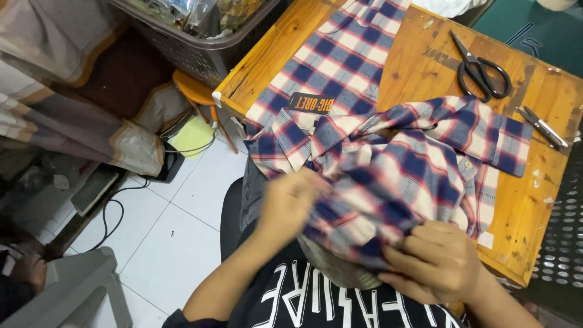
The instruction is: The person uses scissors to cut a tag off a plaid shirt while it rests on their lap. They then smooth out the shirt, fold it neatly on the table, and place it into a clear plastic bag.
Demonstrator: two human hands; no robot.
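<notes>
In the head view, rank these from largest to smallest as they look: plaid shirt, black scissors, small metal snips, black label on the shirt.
1. plaid shirt
2. black scissors
3. and 4. black label and small metal snips: they look about alike, so no ranking between them.

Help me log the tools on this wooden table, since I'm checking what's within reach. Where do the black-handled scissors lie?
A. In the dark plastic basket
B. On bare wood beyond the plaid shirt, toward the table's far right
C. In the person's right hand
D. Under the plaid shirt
B: the black-handled scissors lie on the bare wooden table beyond the plaid shirt, while the left hand and right hand both grip the cloth.
</notes>
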